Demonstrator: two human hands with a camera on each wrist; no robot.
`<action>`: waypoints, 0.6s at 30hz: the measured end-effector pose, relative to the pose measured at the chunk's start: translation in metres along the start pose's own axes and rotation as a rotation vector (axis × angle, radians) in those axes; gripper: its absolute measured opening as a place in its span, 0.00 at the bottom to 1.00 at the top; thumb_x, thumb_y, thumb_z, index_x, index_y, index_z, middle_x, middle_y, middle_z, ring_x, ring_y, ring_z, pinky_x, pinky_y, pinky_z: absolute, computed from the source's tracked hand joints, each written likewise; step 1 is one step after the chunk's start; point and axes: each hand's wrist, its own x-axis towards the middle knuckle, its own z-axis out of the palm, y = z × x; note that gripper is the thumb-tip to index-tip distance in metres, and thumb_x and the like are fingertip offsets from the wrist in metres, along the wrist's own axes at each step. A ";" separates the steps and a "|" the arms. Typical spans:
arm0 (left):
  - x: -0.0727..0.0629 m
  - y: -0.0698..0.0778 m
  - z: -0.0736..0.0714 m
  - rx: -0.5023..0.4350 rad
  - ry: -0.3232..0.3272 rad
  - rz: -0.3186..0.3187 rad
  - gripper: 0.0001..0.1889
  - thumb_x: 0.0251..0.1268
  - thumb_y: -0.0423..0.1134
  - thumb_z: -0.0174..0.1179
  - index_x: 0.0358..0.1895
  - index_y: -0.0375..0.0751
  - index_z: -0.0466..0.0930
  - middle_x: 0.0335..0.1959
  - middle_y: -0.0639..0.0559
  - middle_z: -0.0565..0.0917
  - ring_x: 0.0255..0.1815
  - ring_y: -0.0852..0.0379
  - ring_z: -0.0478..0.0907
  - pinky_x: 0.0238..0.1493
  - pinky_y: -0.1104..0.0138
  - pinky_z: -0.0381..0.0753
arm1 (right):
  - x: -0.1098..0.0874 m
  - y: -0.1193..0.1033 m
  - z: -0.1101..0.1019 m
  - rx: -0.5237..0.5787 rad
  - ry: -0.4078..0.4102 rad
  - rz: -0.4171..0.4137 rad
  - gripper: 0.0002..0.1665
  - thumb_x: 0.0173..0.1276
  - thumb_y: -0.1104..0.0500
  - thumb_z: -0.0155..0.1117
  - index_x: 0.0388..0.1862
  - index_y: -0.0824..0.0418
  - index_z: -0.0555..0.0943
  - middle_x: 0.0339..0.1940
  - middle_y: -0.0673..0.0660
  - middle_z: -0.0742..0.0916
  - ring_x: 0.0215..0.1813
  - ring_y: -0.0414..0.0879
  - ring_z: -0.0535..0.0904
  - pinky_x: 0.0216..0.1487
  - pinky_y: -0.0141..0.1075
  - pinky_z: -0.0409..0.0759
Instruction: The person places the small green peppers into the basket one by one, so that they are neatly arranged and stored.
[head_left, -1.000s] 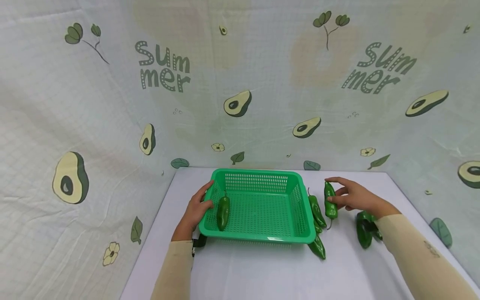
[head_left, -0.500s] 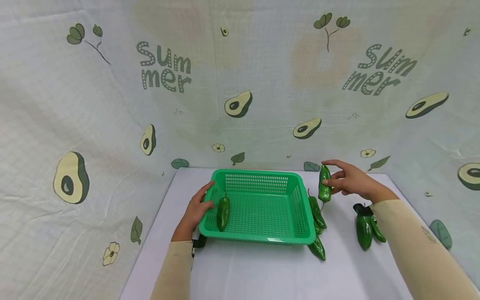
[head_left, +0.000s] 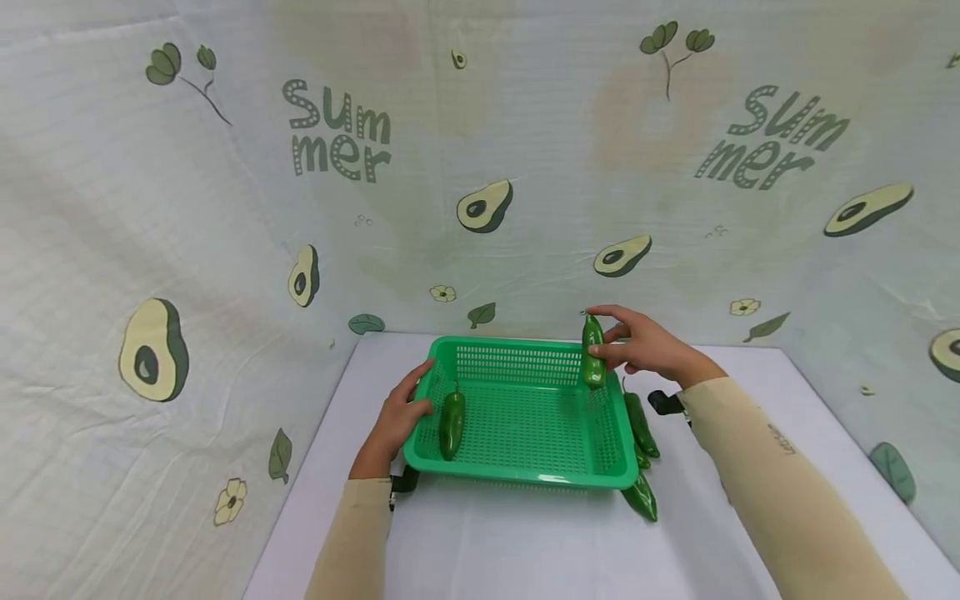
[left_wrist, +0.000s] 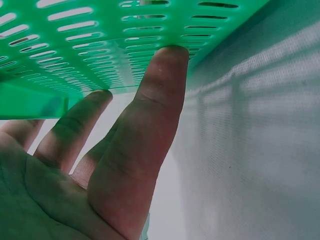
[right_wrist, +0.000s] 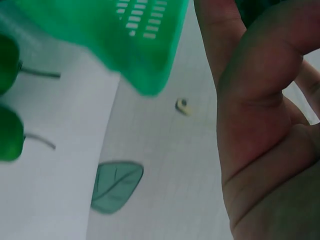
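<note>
A green plastic basket [head_left: 525, 481] with slotted walls sits on the table, one long green chili pepper [head_left: 452, 423] lying inside at its left. My left hand [head_left: 395, 421] is at the basket's left side, with straight fingers touching it; in the left wrist view the fingertips meet the slotted outer wall. Pinched upright between thumb and fingers of my right hand [head_left: 648, 343] is another green chili pepper [head_left: 592, 377], above the basket's back right corner. In the right wrist view only a dark green bit of that pepper shows at the top edge.
Several more green peppers [head_left: 641, 425] lie against the basket's right side, partly hidden by its rim. A white cloth printed with avocados [head_left: 485, 207] hangs behind and at both sides of the white table [head_left: 510, 542]. Black straps [head_left: 663, 402] circle both wrists.
My right hand has lifted the pepper off the table and carried it left, from right of the basket to above its right rim. My left hand stays at the basket.
</note>
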 end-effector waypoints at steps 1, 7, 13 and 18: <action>0.000 0.000 0.000 0.004 0.000 0.001 0.47 0.56 0.30 0.58 0.79 0.77 0.65 0.70 0.44 0.79 0.52 0.41 0.81 0.39 0.55 0.84 | 0.004 -0.003 0.004 0.005 -0.004 -0.004 0.47 0.72 0.49 0.74 0.84 0.42 0.62 0.56 0.66 0.86 0.43 0.65 0.88 0.31 0.47 0.82; 0.001 0.002 0.001 0.017 0.012 0.003 0.47 0.56 0.31 0.58 0.79 0.79 0.65 0.71 0.45 0.79 0.53 0.42 0.81 0.40 0.55 0.83 | 0.029 -0.015 0.032 0.002 -0.026 -0.038 0.47 0.72 0.49 0.74 0.84 0.38 0.63 0.58 0.64 0.86 0.44 0.66 0.88 0.33 0.49 0.82; 0.001 0.002 0.001 0.034 0.028 0.009 0.47 0.56 0.32 0.58 0.79 0.79 0.65 0.70 0.46 0.79 0.51 0.44 0.81 0.40 0.55 0.83 | 0.056 -0.017 0.061 0.009 -0.061 -0.078 0.46 0.72 0.50 0.73 0.84 0.40 0.63 0.55 0.63 0.87 0.40 0.59 0.90 0.34 0.50 0.83; 0.001 0.001 0.003 0.080 0.045 0.020 0.47 0.56 0.34 0.58 0.80 0.78 0.64 0.71 0.46 0.78 0.53 0.44 0.80 0.42 0.56 0.82 | 0.073 -0.020 0.084 0.027 -0.090 -0.103 0.46 0.72 0.51 0.74 0.84 0.41 0.63 0.54 0.63 0.88 0.42 0.65 0.89 0.32 0.48 0.81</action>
